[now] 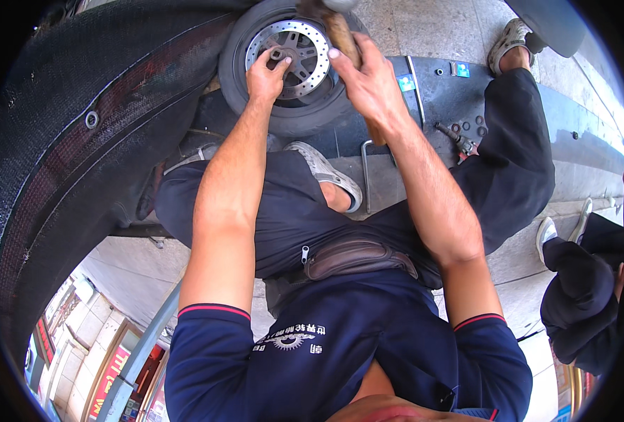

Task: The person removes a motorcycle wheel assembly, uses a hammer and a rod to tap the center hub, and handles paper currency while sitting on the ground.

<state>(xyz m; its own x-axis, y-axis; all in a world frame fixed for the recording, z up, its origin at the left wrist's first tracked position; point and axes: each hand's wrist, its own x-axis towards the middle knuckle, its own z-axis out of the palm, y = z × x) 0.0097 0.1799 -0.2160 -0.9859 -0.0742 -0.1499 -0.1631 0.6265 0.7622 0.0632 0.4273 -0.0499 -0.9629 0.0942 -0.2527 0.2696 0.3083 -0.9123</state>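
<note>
A motorcycle wheel with a black tyre point(238, 84) lies flat before me, its drilled brake disc point(314, 79) facing up. My left hand point(266, 76) pinches a metal socket point(276, 54) between thumb and fingers at the wheel's hub. Over the right side of the tyre, my right hand point(367, 79) is closed around the wooden handle of a hammer point(342, 39). The hammer's head is at the top edge of the picture, partly cut off and blurred. The handle's lower end shows below my palm.
Right of the wheel lie a metal bar point(416, 89), small blue packets point(461, 69), several rings point(466, 126) and a tool with a red part point(462, 145). A bent metal rod point(365, 174) lies near my shoe. Dark fabric point(80, 158) hangs at left; another person point(576, 285) is at right.
</note>
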